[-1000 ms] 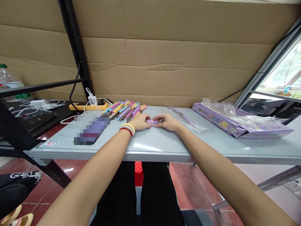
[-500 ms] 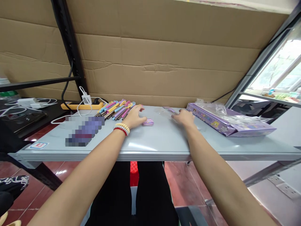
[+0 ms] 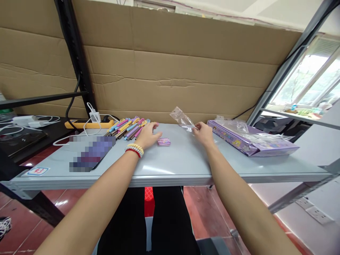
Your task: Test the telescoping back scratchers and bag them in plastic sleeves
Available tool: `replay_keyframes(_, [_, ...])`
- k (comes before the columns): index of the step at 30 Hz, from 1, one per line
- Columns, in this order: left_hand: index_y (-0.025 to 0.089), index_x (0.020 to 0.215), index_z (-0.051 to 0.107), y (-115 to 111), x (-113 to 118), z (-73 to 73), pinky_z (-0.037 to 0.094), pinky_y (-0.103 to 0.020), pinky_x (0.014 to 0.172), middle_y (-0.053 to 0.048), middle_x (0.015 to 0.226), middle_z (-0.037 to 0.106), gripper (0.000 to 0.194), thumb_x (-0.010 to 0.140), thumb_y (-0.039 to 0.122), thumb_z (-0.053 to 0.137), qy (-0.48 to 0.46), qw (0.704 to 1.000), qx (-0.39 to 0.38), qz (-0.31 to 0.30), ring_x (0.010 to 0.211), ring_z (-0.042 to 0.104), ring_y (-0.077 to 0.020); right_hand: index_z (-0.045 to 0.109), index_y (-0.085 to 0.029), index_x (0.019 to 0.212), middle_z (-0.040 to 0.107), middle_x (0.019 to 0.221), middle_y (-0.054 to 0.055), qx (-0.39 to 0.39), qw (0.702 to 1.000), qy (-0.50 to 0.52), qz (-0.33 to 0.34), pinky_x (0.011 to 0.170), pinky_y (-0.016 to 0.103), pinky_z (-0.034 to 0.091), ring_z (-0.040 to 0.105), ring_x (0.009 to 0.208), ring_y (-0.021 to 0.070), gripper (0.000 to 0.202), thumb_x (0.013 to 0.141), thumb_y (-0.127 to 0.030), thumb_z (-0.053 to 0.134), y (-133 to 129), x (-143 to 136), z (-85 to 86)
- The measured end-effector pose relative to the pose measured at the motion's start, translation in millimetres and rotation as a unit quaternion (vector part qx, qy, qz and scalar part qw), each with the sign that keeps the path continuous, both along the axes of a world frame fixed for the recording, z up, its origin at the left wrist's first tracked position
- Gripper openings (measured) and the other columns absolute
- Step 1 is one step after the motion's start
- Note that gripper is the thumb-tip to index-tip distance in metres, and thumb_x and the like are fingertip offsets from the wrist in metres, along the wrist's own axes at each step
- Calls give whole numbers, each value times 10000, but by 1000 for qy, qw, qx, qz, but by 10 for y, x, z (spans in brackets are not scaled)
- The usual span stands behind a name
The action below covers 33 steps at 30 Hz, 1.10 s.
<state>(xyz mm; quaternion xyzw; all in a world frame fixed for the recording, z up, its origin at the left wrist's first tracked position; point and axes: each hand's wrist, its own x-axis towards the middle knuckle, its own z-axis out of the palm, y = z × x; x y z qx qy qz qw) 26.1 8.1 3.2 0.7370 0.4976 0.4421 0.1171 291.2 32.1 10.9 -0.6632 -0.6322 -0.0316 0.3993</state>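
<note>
Pinched between the fingers of my right hand (image 3: 204, 133) is a clear plastic bag (image 3: 183, 118), which sticks up and to the left in front of the cardboard. My left hand (image 3: 147, 136) rests beside a pile of colourful pens (image 3: 130, 127), its thumb held apart from the fingers and nothing seen in its grasp. Its fingertips reach to the right end of the pile; whether they touch a pen I cannot tell. Just right of the left thumb lies a small pink and purple packet (image 3: 164, 142) on the grey table (image 3: 175, 159).
On the right sits a purple printed box (image 3: 247, 141) with clear plastic wrappers (image 3: 236, 125) on top. A yellow power strip (image 3: 103, 124) with a white charger (image 3: 95, 116) and cable lies at the back left, behind a blurred-out phone-like item (image 3: 94, 152). Cardboard (image 3: 170, 67) walls the back.
My right hand has closed on the clear plastic bag and lifted it off the table. My left hand stays by the pens. The camera view has shifted slightly.
</note>
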Motion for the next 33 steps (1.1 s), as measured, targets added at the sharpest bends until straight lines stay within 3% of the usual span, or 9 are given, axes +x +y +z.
replay_keyframes(6, [159, 1102, 527, 25, -18, 86, 449, -241, 633, -94, 1025, 644, 480, 780, 512, 567, -307, 941, -135, -53, 779, 620, -134, 602, -193, 897, 654, 766, 44, 63, 959, 54, 272, 689, 312, 448, 569, 704, 174, 272, 738, -414, 607, -131, -274, 30])
replay_keyframes(10, [155, 713, 537, 42, -47, 99, 363, -200, 494, 0, 639, 573, 201, 739, 326, 640, -368, 914, -129, -109, 540, 515, -74, 555, -199, 1103, 651, 927, 71, 59, 945, -5, 321, 689, 320, 454, 542, 689, 163, 458, 725, -439, 650, -240, -348, 66])
replay_keyframes(14, [161, 648, 476, -8, -54, 165, 363, -192, 487, 35, 561, 508, 209, 710, 232, 662, -483, 860, -132, -98, 489, 468, -51, 513, -239, 1239, 503, 1299, 115, 71, 926, -162, 333, 772, 343, 468, 572, 889, 211, 599, 690, -386, 703, -378, -296, 161])
replay_keyframes(17, [155, 723, 513, -64, -60, 224, 393, -194, 522, 14, 646, 570, 253, 673, 290, 722, -502, 843, -146, -129, 524, 497, -51, 611, -262, 1106, 509, 1290, 86, 67, 928, -228, 288, 824, 346, 463, 568, 1004, 236, 329, 780, -304, 598, -455, -70, 239])
replay_keyframes(20, [169, 881, 553, -89, -89, 239, 418, -221, 557, -38, 842, 647, 398, 654, 443, 732, -432, 877, -162, -135, 614, 562, -86, 671, -256, 975, 547, 1205, 84, 76, 947, -239, 199, 862, 342, 455, 573, 1011, 236, 208, 812, -327, 563, -462, 389, 373])
replay_keyframes(23, [175, 912, 562, -73, -147, 211, 447, -272, 621, -55, 869, 659, 443, 625, 469, 731, -269, 957, -112, 19, 719, 603, -159, 699, -228, 926, 545, 1189, 102, 75, 971, -229, 4, 860, 362, 451, 577, 992, 251, 222, 797, -364, 580, -402, 990, 593])
replay_keyframes(25, [190, 815, 569, -49, -188, 183, 457, -312, 705, -47, 792, 658, 319, 634, 412, 709, -105, 985, -55, 127, 797, 611, -213, 709, -214, 940, 555, 1171, 112, 49, 970, -217, -103, 853, 363, 450, 574, 1002, 260, 257, 793, -382, 582, -343, 1373, 745])
replay_keyframes(29, [222, 710, 561, -12, -225, 146, 457, -337, 740, -50, 785, 672, 173, 691, 384, 617, 45, 981, -42, 182, 814, 620, -248, 719, -203, 983, 596, 1108, 133, -43, 949, -201, -239, 812, 377, 459, 581, 991, 276, 325, 799, -429, 574, -169, 1926, 871])
replay_keyframes(33, [227, 712, 582, -9, -213, 134, 458, -333, 726, -51, 801, 685, 148, 689, 372, 591, 72, 978, -53, 186, 817, 631, -256, 722, -175, 999, 616, 1121, 169, -148, 932, -216, -251, 821, 413, 458, 573, 1039, 311, 418, 780, -502, 584, 115, 2206, 704])
